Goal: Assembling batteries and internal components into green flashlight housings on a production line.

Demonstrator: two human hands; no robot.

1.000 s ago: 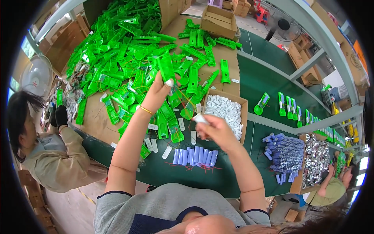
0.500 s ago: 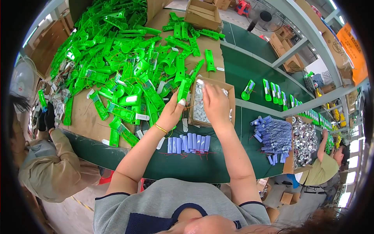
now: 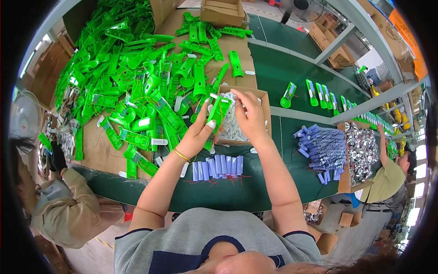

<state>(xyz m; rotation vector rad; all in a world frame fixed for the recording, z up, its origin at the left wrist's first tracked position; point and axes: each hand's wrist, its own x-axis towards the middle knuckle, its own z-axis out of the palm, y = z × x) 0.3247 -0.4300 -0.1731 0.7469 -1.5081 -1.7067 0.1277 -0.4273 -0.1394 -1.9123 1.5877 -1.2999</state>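
My left hand [image 3: 197, 131] is closed around a green plastic housing [image 3: 220, 114] with thin wires, tilted upward above the table. A small white plastic piece [image 3: 221, 97] lies across the housing's upper end. Just to the right, my right hand [image 3: 251, 118] has its fingers bent and apart, with nothing visible between them; its fingertips are close to the white piece. Beneath it stands a cardboard box [image 3: 268, 104] of small white plastic parts [image 3: 233, 129]. Nearer me, a row of blue-wrapped cylindrical cells [image 3: 218, 167] with red wires lies on the green table.
Green housings [image 3: 137, 91] are heaped on cardboard at left. At right are stacked blue cells [image 3: 321, 148] and a box of shiny metal parts [image 3: 359, 155]. Housings [image 3: 311, 92] line the far green surface beyond a metal rail [image 3: 301, 117]. Co-workers sit on either side.
My right hand held a white piece above the box; that piece now appears at the housing's upper end. The right hand's fingers have spread, and the housing has turned slightly.
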